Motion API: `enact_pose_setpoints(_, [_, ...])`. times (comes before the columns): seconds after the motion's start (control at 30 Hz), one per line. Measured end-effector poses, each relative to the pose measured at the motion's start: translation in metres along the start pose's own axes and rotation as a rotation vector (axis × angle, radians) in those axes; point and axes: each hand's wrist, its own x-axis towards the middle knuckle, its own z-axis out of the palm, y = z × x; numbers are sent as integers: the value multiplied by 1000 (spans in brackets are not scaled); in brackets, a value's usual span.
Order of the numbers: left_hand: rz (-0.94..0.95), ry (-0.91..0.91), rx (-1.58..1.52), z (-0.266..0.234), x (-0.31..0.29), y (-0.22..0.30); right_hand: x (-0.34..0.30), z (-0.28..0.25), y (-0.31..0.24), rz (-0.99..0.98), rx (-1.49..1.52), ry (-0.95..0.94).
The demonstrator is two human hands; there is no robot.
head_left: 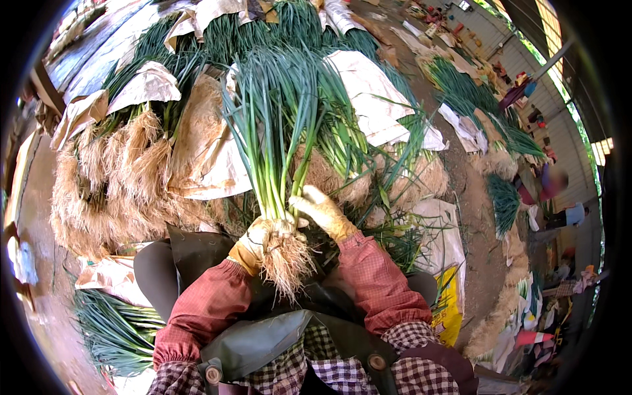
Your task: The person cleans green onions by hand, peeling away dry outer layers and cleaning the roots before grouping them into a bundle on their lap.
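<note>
A bunch of green onions (280,131) stands upright in front of me, its long dark green leaves fanning away and its pale stems gathered low. My left hand (251,247), in a cream glove, is closed around the stem bases. Tangled tan roots (288,266) hang below it toward my lap. At the bunch's right edge, my right hand (324,212), gloved too, has its fingers bent in and pinching an outer stalk just above the roots. Part of that grip is hidden by the fingers. Both forearms wear red checked sleeves.
Rooted bundles (118,164) are piled at the left, partly under pale sacks (209,141). More green onions (339,125) lie behind the held bunch, beside a white sack (375,99). Trimmed onions (118,332) lie at lower left. A yellow bag (447,309) is by my right knee. People work far right.
</note>
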Motion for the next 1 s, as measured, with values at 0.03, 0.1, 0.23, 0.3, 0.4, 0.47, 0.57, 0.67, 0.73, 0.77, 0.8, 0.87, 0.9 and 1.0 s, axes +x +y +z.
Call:
enact_pose_setpoints(0.03, [46,14,-40,-7,1,-4,-2,4,-2,219,162,-205])
enact_pose_setpoints(0.1, [13,66,-85,-9,3,-8,-7,4,21,53,-35,39])
enact_pose_setpoints(0.23, [78,330,-31,-26,4,-15,-15,7,34,184,144,273])
enact_pose_setpoints(0.3, [81,299,-47,-20,4,-14,-1,0,41,283,99,384])
enact_pose_setpoints(0.4, [50,27,-183,3,-6,-4,43,-50,34,133,-135,599])
enact_pose_setpoints(0.47, [31,-63,-155,12,-2,-6,55,-83,23,-227,-677,807])
enact_pose_setpoints(0.57, [34,-78,-107,-13,-4,-10,45,-36,-31,164,-219,335])
enact_pose_setpoints(0.67, [13,-56,47,-23,7,-16,10,-5,-8,317,69,-42])
enact_pose_setpoints(0.73, [-31,-39,106,-29,13,-17,4,-9,-5,277,-41,9])
enact_pose_setpoints(0.77, [-59,-6,158,-31,12,-18,2,-9,-4,245,-147,71])
enact_pose_setpoints(0.8, [-77,26,172,-33,11,-21,-1,-6,3,59,-389,148])
enact_pose_setpoints(0.87, [-94,108,159,-30,9,-19,-11,10,-1,-283,-805,307])
enact_pose_setpoints(0.9, [-105,151,130,-23,10,-18,-16,11,-2,-304,-804,319])
enact_pose_setpoints(1.0, [-55,119,-102,-17,8,-16,-35,21,-12,-512,-700,247])
